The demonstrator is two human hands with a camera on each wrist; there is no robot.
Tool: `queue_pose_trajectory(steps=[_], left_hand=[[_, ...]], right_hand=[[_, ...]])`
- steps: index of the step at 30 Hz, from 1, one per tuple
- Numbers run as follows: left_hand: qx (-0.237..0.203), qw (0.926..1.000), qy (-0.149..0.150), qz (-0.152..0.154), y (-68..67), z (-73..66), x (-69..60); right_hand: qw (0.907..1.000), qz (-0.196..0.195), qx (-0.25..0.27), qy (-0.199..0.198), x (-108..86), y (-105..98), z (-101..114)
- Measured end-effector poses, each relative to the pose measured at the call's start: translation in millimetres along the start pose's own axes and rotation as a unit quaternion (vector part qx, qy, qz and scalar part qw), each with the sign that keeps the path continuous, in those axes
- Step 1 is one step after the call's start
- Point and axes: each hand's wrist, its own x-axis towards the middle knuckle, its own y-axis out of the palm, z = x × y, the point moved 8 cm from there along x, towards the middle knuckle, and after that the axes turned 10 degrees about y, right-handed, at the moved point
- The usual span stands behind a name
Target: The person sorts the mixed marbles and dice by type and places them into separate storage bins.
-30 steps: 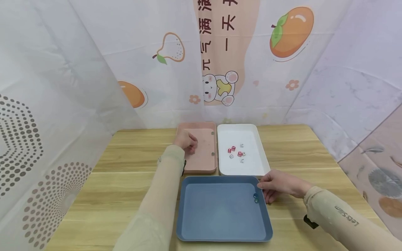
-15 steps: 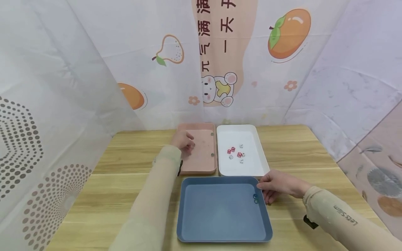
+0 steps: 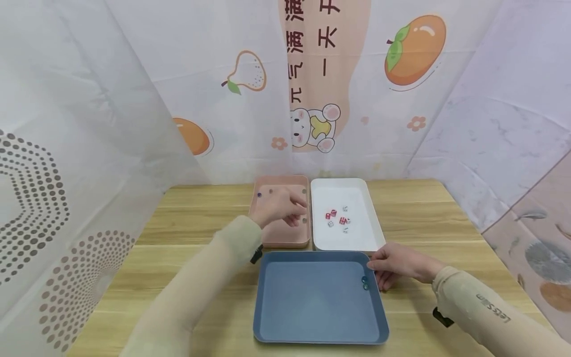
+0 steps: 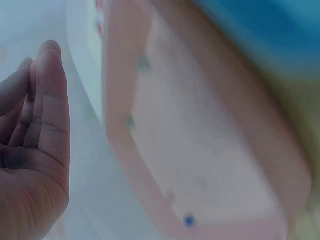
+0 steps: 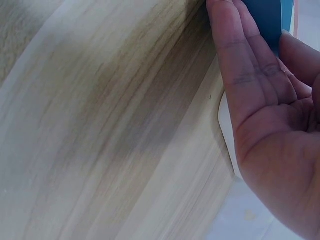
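Note:
My left hand (image 3: 280, 206) hovers over the pink tray (image 3: 285, 244), thumb and fingertips close together. Whether something small sits between them is hidden, also in the left wrist view. On the pink tray's floor lie a blue marble (image 3: 259, 195) and a small greyish round piece (image 3: 270, 191). Two greenish marbles are near its right wall, one of them a green marble (image 4: 143, 63) in the left wrist view. With thumb inside and fingers outside, my right hand (image 3: 399, 265) pinches the right rim of the blue tray (image 3: 321, 338). Two glass marbles (image 3: 365, 283) lie inside near that rim.
A white tray (image 3: 341, 186) with several red dice (image 3: 342, 220) and clear dice (image 3: 330, 224) stands beside the pink one, behind the blue tray. All three trays sit on a wooden table (image 3: 196, 213). A printed curtain (image 3: 214, 114) hangs close behind the table.
My left hand has moved right across the pink tray, uncovering the blue marble and the greyish piece at its back left. The right hand stays at the blue tray's rim.

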Motion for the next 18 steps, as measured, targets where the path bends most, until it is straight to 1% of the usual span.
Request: queue_pose_trajectory(steps=[2,5,8,11,15,18], left_hand=[[0.001,0.9998,0.016,0.012,18.0,-8.1,-4.7],[-0.012,0.9993,0.012,0.033,48.6,-14.1,-9.7],[-0.041,0.9973,0.006,0.06,81.0,-16.8,-13.1],[-0.054,0.9945,0.021,0.087,108.8,-21.3,-16.9],[-0.062,0.9901,0.042,0.118,137.9,-24.5,-22.4],[-0.058,0.9893,0.047,0.125,152.5,-22.7,-24.4]], right_hand=[[1.0,0.0,-0.001,0.001,0.1,0,0],[1.0,0.0,0.0,0.001,0.3,0,-1],[1.0,0.002,0.002,0.002,0.4,0,-2],[1.0,0.006,0.005,0.0,0.1,1,-2],[0.9999,0.006,0.009,0.0,0.2,2,-2],[0.9999,0.004,0.01,0.004,1.3,1,-2]])
